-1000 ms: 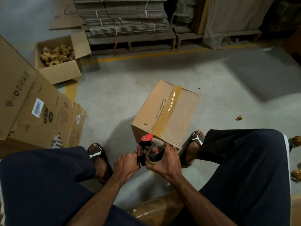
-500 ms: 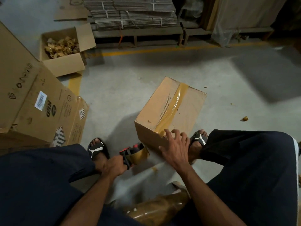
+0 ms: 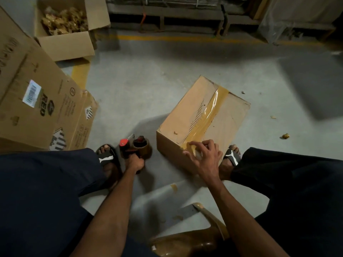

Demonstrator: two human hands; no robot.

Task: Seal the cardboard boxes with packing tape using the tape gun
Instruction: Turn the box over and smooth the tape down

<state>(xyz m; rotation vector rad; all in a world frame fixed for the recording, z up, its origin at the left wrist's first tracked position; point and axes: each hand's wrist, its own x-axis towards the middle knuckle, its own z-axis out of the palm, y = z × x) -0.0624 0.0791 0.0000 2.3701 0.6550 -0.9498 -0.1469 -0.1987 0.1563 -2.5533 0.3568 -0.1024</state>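
Two cardboard pieces fill your far left: a large printed carton (image 3: 31, 101) lying tilted, and behind it an open box (image 3: 64, 37) of crumpled brown scraps. Your left foot in a black sandal (image 3: 105, 157) sits just right of the carton. Next, your left hand (image 3: 134, 163) grips the tape gun (image 3: 134, 148) low at the concrete floor (image 3: 139, 86), fingers wrapped tight round its handle; red parts and the brown roll show above your knuckles. Well right of it stands the cardboard box (image 3: 187, 117), apart from the gun, with a glossy brown tape strip (image 3: 207, 114) along its top seam. Your right hand (image 3: 203, 157) rests on the near edge, fingers (image 3: 193, 144) bent and loosely spread, tips pressing the tape end at the corner. Your right sandal (image 3: 233, 157) touches the box's near side.
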